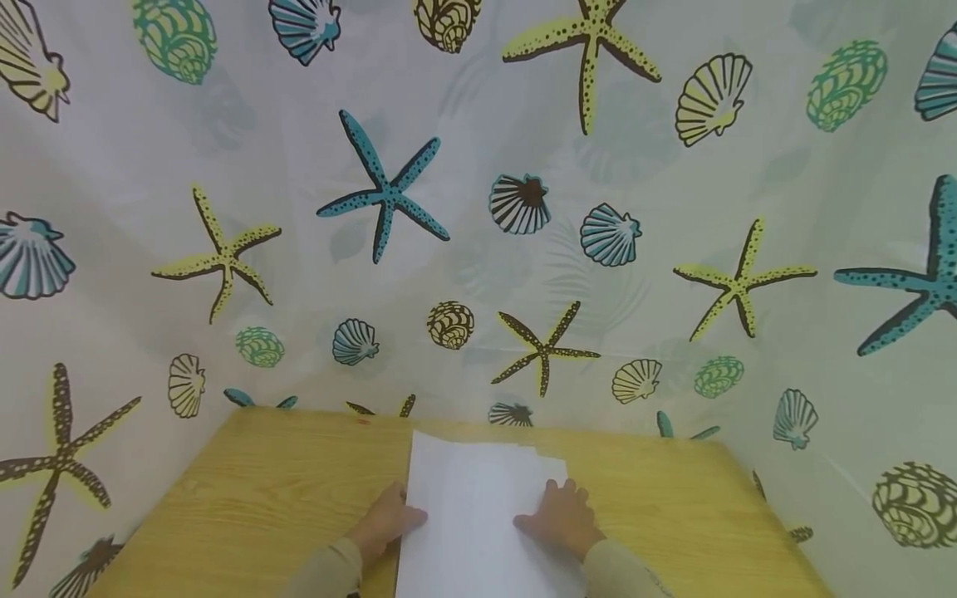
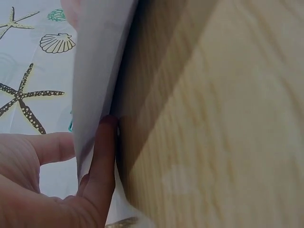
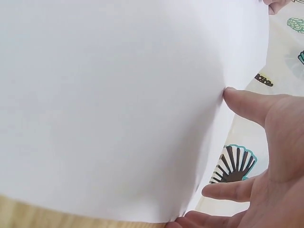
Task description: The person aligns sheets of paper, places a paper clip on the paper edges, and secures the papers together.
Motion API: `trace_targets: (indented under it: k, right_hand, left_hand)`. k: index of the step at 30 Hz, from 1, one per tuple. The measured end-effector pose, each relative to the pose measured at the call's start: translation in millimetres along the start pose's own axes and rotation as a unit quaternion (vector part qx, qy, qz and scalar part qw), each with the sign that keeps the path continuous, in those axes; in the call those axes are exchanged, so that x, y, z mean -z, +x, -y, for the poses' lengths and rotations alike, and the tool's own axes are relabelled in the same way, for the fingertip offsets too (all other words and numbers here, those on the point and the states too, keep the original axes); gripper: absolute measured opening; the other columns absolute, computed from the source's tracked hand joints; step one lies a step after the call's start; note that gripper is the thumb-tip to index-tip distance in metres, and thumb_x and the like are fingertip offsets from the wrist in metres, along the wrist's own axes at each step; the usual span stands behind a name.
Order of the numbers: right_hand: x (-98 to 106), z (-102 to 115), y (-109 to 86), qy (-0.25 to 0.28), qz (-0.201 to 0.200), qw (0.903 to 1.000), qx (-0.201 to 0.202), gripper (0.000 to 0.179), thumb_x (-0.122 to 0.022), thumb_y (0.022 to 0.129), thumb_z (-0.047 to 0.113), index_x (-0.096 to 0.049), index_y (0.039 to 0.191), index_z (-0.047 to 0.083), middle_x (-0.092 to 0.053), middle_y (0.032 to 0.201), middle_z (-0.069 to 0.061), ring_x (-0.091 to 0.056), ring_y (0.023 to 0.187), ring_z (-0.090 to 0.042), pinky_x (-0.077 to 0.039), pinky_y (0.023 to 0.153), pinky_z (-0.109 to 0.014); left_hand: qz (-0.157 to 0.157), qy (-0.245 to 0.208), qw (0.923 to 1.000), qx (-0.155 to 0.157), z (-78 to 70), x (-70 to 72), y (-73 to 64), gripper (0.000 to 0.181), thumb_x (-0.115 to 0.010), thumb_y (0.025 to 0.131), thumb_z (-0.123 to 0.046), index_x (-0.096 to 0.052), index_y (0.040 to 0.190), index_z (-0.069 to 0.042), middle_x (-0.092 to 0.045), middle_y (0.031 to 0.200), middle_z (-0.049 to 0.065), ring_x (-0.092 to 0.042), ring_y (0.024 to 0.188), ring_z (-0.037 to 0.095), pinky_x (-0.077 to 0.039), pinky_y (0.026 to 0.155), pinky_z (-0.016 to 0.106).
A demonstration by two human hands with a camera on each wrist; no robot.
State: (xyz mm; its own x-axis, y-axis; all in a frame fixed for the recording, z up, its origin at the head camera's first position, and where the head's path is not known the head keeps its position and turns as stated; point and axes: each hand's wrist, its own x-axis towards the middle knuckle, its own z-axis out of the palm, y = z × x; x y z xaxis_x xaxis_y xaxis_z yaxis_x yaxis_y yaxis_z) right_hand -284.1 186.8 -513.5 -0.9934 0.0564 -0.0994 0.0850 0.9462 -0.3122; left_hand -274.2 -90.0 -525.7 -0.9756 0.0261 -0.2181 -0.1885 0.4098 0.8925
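A stack of white paper sheets [image 1: 467, 515], its far edges uneven, is between my two hands over the table. My left hand [image 1: 387, 519] grips its left side; in the left wrist view, the thumb is on one face of the paper [image 2: 97, 71] and the fingers on the other, table side. On the right side, my right hand [image 1: 561, 517] holds the sheets, thumb pressed on the face and fingers spread along the edge. The right wrist view shows the paper [image 3: 109, 109] bending near that thumb [image 3: 244, 102].
The wooden table [image 1: 299, 465] extends on both sides of the paper. A pale curtain [image 1: 463, 274] printed with starfish and shells encloses the table at the back and both sides.
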Motion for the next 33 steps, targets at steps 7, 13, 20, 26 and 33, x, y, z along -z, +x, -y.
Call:
trace_targets:
  k: [7,13,20,26,33]
  right_hand:
    - [-2,-2,-0.8,0.007,-0.009,0.9999,-0.003,0.082,-0.077,0.064,0.054,-0.052,0.115,-0.005,-0.045,0.105,-0.025,-0.042,0.098,-0.041,-0.042,0.079,-0.061]
    - [-2,-2,-1.4,0.016,-0.020,0.9996,0.006,0.077,-0.079,0.065,0.050,-0.053,0.111,-0.006,-0.043,0.103,-0.024,-0.042,0.094,-0.039,-0.045,0.075,-0.057]
    - [-2,0,1.5,0.005,-0.023,0.9997,0.010,0.078,-0.077,0.066,0.052,-0.053,0.111,-0.007,-0.043,0.102,-0.024,-0.043,0.092,-0.037,-0.047,0.073,-0.051]
    - [-1,3,1.6,0.005,-0.023,0.9995,0.021,0.077,-0.077,0.067,0.053,-0.053,0.110,-0.007,-0.044,0.102,-0.025,-0.043,0.091,-0.037,-0.047,0.072,-0.052]
    - [3,4,3.3,0.008,-0.018,0.9997,0.018,0.078,-0.077,0.068,0.051,-0.052,0.113,-0.008,-0.045,0.102,-0.025,-0.044,0.094,-0.037,-0.045,0.080,-0.054]
  left_hand:
    - [0.008,-0.019,0.9997,0.014,2.6,-4.6,4.1,0.057,-0.065,0.079,0.001,-0.039,0.128,0.013,-0.050,0.118,0.033,-0.049,0.109,0.049,-0.042,0.092,0.056]
    - [0.003,-0.028,0.9996,0.009,4.0,-7.7,3.2,0.052,-0.064,0.077,0.003,-0.041,0.123,0.013,-0.052,0.113,0.031,-0.052,0.105,0.047,-0.044,0.089,0.055]
    - [-0.006,-0.039,0.9992,-0.004,0.2,-10.9,-1.9,0.049,-0.063,0.078,0.005,-0.041,0.121,0.015,-0.051,0.114,0.033,-0.051,0.106,0.048,-0.045,0.089,0.055]
    - [0.000,-0.049,0.9985,0.024,-3.1,-11.2,-2.2,0.047,-0.064,0.080,0.002,-0.043,0.121,0.011,-0.055,0.107,0.025,-0.055,0.101,0.042,-0.047,0.087,0.051]
    - [0.037,-0.155,0.9871,0.019,3.5,-7.7,1.9,0.048,-0.059,0.084,0.003,-0.037,0.124,0.016,-0.053,0.111,0.030,-0.060,0.094,0.037,-0.053,0.079,0.046]
